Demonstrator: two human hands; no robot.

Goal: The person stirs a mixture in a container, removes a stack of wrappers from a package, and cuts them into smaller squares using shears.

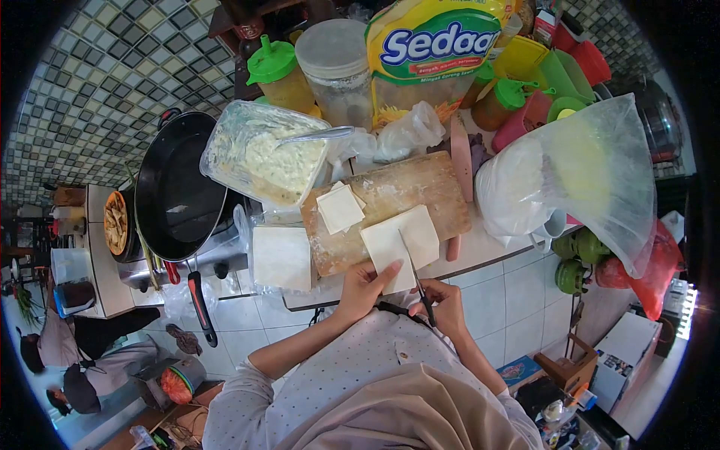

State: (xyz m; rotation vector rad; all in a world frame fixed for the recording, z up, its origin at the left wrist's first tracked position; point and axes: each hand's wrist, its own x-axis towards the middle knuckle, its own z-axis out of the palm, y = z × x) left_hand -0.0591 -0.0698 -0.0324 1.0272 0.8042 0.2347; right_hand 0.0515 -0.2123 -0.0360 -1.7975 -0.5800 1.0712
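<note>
A wooden cutting board [405,187] lies on the tiled counter. On its near edge sits a stack of pale square wrappers [390,240]. My left hand [365,287] holds the stack's near corner down. In my right hand [442,300] is a black-handled knife [417,274], whose blade runs up across the stack. A smaller pile of cut squares [340,208] rests at the board's far left. Another wrapper stack [281,257] lies on plastic left of the board.
A clear tub of creamy filling [262,154] with a spoon sits beside a black wok [176,187] on a stove. Bottles, a jar, an oil pouch [431,52] and a large plastic bag [577,172] crowd the back and right. People sit on the floor at lower left.
</note>
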